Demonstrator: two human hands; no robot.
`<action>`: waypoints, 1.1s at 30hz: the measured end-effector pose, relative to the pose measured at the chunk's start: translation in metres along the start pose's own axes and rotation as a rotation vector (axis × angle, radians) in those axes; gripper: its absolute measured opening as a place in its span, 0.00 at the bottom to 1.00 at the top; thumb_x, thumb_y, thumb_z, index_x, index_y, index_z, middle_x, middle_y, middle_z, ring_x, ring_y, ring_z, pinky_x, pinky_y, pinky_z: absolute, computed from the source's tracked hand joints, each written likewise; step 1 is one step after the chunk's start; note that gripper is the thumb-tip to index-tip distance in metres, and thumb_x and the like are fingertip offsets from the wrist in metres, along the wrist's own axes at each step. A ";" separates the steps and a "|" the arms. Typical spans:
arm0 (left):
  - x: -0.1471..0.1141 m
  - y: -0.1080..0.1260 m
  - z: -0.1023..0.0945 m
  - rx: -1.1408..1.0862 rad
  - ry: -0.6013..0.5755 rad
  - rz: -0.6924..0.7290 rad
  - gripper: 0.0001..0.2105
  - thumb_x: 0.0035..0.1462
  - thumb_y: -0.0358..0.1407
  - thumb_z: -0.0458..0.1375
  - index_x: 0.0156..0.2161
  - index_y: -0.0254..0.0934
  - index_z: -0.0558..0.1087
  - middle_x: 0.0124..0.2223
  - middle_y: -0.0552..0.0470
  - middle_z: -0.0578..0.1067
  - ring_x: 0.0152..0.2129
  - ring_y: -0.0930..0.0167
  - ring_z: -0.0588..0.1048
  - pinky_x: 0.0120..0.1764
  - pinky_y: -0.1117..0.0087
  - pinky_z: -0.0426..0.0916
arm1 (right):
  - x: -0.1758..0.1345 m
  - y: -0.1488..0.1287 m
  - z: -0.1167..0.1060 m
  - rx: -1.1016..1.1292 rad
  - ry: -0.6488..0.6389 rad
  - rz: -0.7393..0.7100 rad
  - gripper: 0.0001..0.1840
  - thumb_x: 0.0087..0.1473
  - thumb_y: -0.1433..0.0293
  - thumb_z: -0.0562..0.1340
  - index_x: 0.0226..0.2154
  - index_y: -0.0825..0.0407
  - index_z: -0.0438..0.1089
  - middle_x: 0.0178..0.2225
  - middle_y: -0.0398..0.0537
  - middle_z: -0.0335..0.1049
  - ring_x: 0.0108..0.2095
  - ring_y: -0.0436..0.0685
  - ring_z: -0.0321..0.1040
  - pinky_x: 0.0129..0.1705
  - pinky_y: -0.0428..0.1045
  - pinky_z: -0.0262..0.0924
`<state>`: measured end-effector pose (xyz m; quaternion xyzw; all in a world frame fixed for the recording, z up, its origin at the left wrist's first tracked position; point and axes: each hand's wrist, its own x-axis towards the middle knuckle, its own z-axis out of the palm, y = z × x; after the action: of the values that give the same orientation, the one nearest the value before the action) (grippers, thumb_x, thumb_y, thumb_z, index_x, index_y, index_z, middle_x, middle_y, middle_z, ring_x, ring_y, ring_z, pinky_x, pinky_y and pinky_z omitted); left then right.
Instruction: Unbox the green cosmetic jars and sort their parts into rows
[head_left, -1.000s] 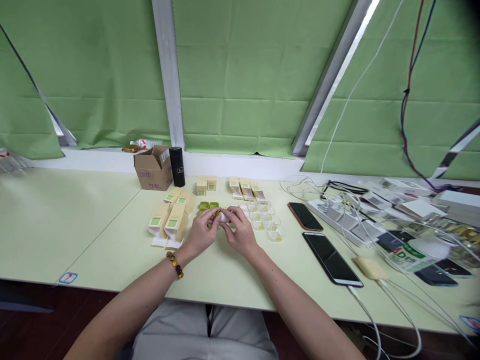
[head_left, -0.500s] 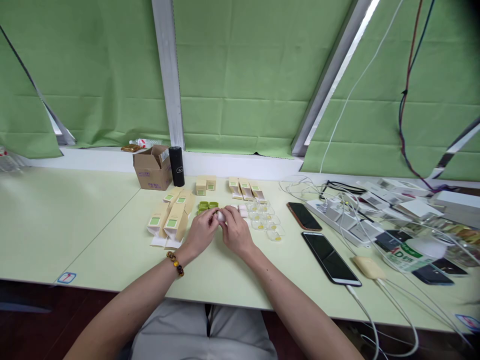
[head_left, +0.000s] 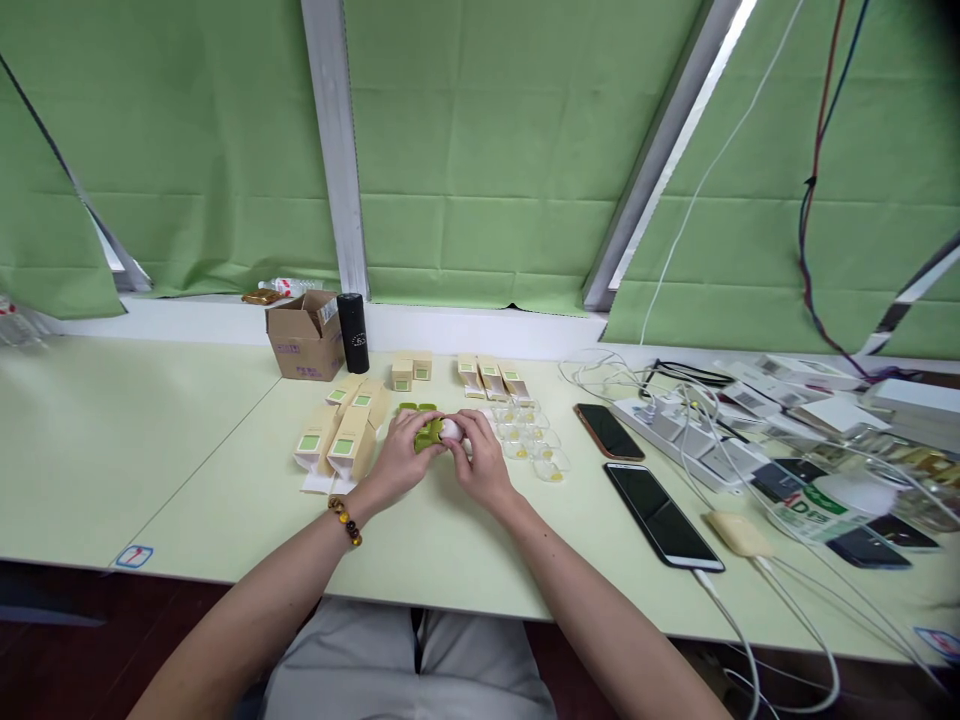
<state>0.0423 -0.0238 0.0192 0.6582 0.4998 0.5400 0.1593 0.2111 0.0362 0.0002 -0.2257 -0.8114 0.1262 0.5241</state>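
Observation:
My left hand [head_left: 403,452] is closed on a small green container [head_left: 428,434], its fingers over the far side and thumb at the near side. In the fingers of my right hand [head_left: 481,458] is a small pale pinkish-white rounded piece [head_left: 451,430], pressed against the container's right end. What kind of piece it is cannot be made out. Just behind the hands lie more green containers [head_left: 417,407], partly hidden. Right of my right hand stand several clear plastic cups [head_left: 534,438] with yellow bits in them. Left of my left hand lie opened cream cartons [head_left: 346,440] with green labels.
Small cream boxes [head_left: 412,371] and open cartons [head_left: 491,378] stand farther back. A cardboard box [head_left: 304,338] and a black flask [head_left: 352,333] are at the back left. To the right are two phones [head_left: 663,517], a power strip [head_left: 686,445], cables and a bottle [head_left: 832,508].
A green container is now in my left hand, where only the pale piece showed between both hands before. The pale piece has shifted slightly right, with my right hand.

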 end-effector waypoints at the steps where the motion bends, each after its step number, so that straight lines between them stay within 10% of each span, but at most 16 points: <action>1: 0.000 0.001 0.001 -0.031 0.002 -0.021 0.18 0.59 0.38 0.67 0.55 0.44 0.77 0.53 0.44 0.75 0.53 0.59 0.73 0.57 0.55 0.68 | 0.000 0.000 0.001 0.015 0.010 0.012 0.15 0.67 0.69 0.57 0.55 0.49 0.68 0.51 0.57 0.68 0.51 0.63 0.70 0.50 0.60 0.72; 9: -0.001 -0.011 0.008 -0.269 0.018 -0.152 0.22 0.59 0.36 0.66 0.58 0.42 0.74 0.55 0.44 0.77 0.51 0.62 0.75 0.54 0.60 0.72 | 0.002 -0.004 0.001 0.187 0.142 0.139 0.14 0.69 0.62 0.54 0.51 0.49 0.68 0.48 0.56 0.71 0.46 0.61 0.72 0.45 0.57 0.73; 21: 0.006 -0.012 0.006 -0.615 0.023 -0.075 0.24 0.55 0.34 0.70 0.56 0.37 0.73 0.59 0.40 0.76 0.58 0.61 0.74 0.62 0.58 0.67 | 0.019 -0.002 -0.010 1.203 0.293 0.701 0.22 0.53 0.52 0.73 0.44 0.47 0.75 0.40 0.46 0.77 0.38 0.55 0.76 0.37 0.50 0.71; 33: 0.007 -0.016 0.004 -0.517 0.163 -0.099 0.25 0.56 0.37 0.70 0.58 0.39 0.72 0.60 0.42 0.75 0.60 0.61 0.72 0.66 0.55 0.64 | 0.022 -0.014 -0.015 1.120 0.233 0.629 0.27 0.52 0.58 0.74 0.54 0.41 0.73 0.41 0.42 0.73 0.42 0.54 0.75 0.49 0.53 0.72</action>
<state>0.0374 -0.0100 0.0097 0.5249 0.3878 0.6925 0.3075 0.2143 0.0345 0.0298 -0.1576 -0.4557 0.6520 0.5851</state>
